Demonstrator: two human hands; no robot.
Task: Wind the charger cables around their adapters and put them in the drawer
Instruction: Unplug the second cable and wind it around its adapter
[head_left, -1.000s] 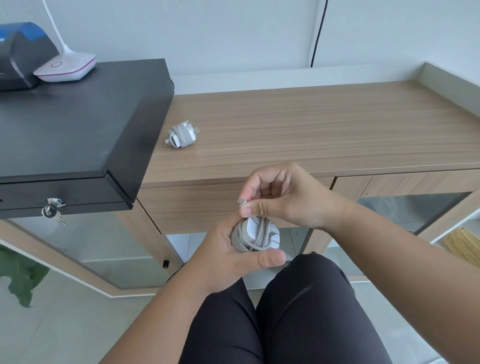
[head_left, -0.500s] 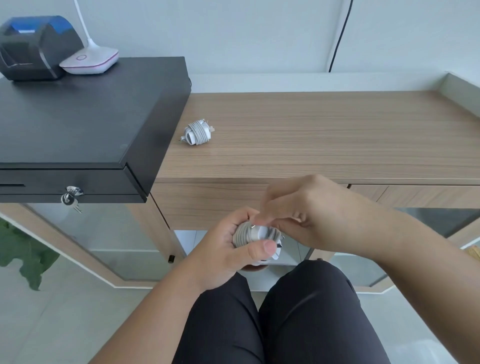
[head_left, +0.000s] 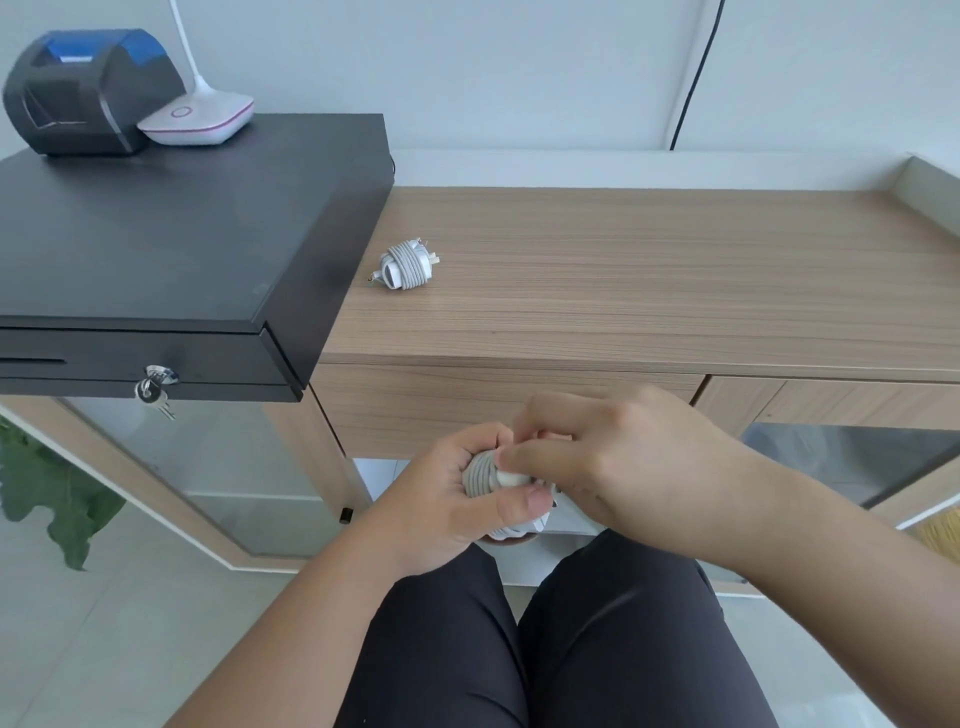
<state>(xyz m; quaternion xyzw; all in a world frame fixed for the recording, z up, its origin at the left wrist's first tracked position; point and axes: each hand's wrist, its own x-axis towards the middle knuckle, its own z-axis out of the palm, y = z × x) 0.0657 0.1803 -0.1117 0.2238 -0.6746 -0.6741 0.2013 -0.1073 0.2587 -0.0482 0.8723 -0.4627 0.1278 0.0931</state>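
We see the left hand (head_left: 447, 499) still gripping the wound charger (head_left: 485, 475) below the table (head_left: 649, 291) edge; the right hand (head_left: 618, 462), pinching the cable end a second ago, now presses fingertips onto the coil. Right of the black cash drawer (head_left: 171, 244), a second wound charger (head_left: 405, 264) lies on the table.

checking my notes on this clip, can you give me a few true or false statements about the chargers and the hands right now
1. A wound charger lies on the wooden counter. True.
2. The left hand grips a second charger wrapped in cable. True.
3. The right hand rests flat on the counter. False: its fingers work at the charger held by the left hand.
4. The counter charger sits on top of the black cash drawer. False: it lies beside it, on the wood.
5. A key hangs in the cash drawer's lock. True.
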